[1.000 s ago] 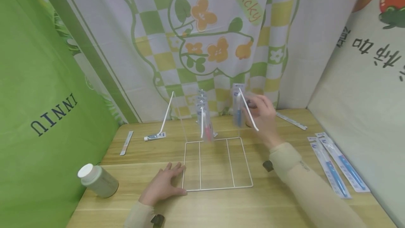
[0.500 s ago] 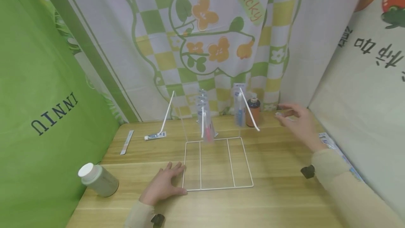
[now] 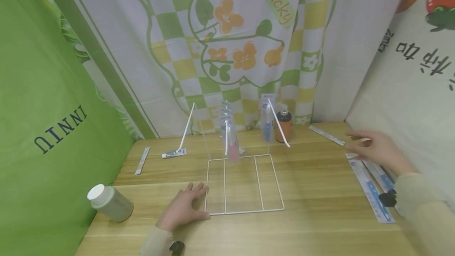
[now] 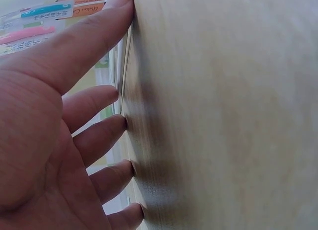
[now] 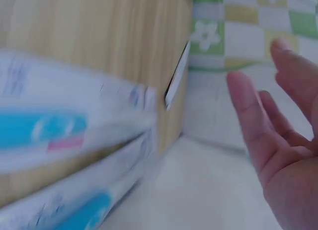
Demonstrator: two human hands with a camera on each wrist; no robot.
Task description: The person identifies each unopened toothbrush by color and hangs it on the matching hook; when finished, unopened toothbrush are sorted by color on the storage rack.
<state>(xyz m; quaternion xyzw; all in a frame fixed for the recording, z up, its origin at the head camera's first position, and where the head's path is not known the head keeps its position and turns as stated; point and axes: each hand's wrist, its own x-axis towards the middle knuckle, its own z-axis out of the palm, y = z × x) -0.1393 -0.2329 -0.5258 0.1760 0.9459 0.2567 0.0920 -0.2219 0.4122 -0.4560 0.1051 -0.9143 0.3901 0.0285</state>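
Reaching with spread, empty fingers, the right hand (image 3: 380,151) hovers over the packaged toothbrushes (image 3: 369,185) at the bench's right edge and could nudge one off, while the flat, open left hand (image 3: 183,208) steadies the wire rack (image 3: 245,210).

I sit in a makeshift booth, not a real room: printed cloth backdrops close in around my wooden table (image 3: 313,185), a flowered checkered curtain (image 3: 234,50) behind it, a green sheet (image 3: 46,121) to its left. On the table stands a white wire rack (image 3: 243,183) hung with packaged toothbrushes (image 3: 231,137), shop-style.
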